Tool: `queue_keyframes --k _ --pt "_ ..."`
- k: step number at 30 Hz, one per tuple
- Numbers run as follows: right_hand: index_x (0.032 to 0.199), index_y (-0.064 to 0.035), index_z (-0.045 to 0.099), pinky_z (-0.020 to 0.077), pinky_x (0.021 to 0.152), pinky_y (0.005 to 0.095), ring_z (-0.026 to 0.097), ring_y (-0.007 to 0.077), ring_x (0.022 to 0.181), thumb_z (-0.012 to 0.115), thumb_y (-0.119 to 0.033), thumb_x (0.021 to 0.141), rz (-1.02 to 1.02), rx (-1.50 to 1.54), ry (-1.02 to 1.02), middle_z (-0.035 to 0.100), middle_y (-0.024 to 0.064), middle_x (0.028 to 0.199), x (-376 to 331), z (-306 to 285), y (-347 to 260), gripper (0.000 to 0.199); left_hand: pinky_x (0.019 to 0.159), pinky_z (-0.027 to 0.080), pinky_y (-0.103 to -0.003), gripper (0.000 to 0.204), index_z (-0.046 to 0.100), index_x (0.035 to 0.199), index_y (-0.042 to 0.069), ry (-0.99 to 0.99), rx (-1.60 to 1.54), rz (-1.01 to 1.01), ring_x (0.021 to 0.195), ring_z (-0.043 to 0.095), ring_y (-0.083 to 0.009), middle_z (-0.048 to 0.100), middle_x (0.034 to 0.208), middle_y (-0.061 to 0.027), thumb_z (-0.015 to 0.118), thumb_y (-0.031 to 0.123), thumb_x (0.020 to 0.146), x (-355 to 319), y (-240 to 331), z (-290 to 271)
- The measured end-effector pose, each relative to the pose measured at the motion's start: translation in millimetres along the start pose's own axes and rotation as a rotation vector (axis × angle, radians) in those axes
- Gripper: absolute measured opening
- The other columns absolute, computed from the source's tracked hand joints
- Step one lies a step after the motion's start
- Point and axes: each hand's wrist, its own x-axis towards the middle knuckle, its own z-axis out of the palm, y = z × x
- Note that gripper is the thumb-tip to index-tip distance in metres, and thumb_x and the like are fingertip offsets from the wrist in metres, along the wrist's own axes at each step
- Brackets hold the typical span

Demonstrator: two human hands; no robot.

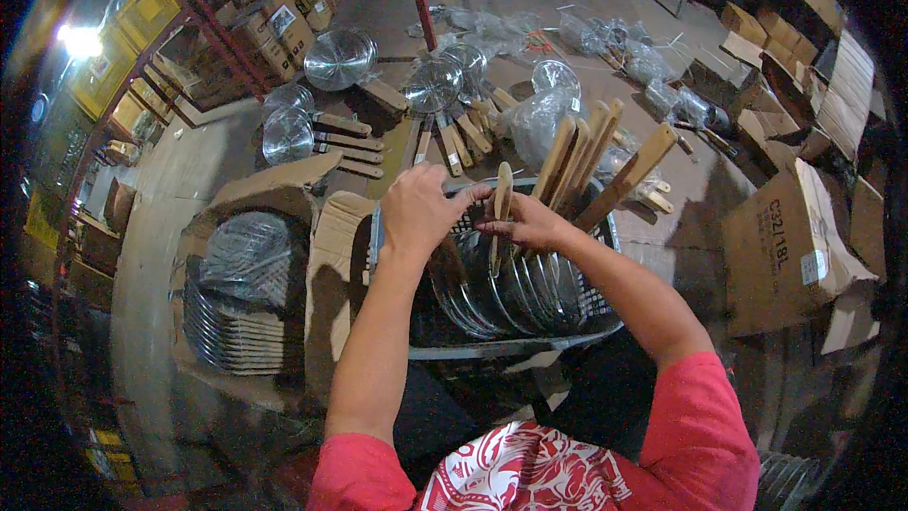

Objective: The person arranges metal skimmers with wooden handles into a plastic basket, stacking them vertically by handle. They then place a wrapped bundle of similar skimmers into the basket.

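Nearest, we see a grey plastic crate (473,351) holding metal pans (515,298). Over it, our right hand (532,224) grasps an upright wooden handle (503,191). Our left hand (419,213) is positioned just beside that handle; we cannot tell whether its fingers hold anything. Several more handles (577,163) project at the crate's far right. At left, an open carton (274,180) contains stacked pans (236,336). Beyond, we note loose pans (340,61) on the floor (374,8).
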Motion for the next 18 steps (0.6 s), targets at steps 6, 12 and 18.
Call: queue_keyframes --k 6,12,18 --pt "0.124 -0.0070 0.064 0.0524 0.079 0.0352 0.063 0.0172 0.088 0.077 -0.032 0.092 0.085 -0.092 -0.005 0.069 0.0057 0.098 -0.3 -10.1 10.0 0.043 0.071 0.053 -0.051 0.067 0.064 0.074 0.002 -0.083 0.012 -0.015 0.083 0.066 -0.0403 0.065 0.080 -0.0191 0.068 0.068 0.083 0.0 10.3 -0.8" --pt "0.117 -0.0059 0.064 0.0524 0.078 0.0361 0.062 0.0190 0.085 0.070 -0.021 0.093 -0.079 -0.187 0.090 0.068 0.0078 0.093 -5.3 -12.7 11.3 0.030 0.067 0.051 -0.053 0.068 0.059 0.069 0.002 -0.021 -0.070 0.087 0.078 0.064 -0.0425 0.064 0.076 -0.0192 0.066 0.068 0.086 1.3 9.8 0.5" --pt "0.108 -0.0033 0.064 0.0523 0.079 0.0401 0.064 0.0230 0.083 0.064 -0.018 0.091 -0.052 -0.146 0.069 0.068 0.0120 0.090 -11.3 -7.9 8.1 0.023 0.069 0.051 -0.052 0.061 0.062 0.072 0.003 -0.108 -0.078 0.005 0.078 0.064 -0.0409 0.066 0.078 -0.0186 0.066 0.062 0.088 0.2 5.8 -4.3"
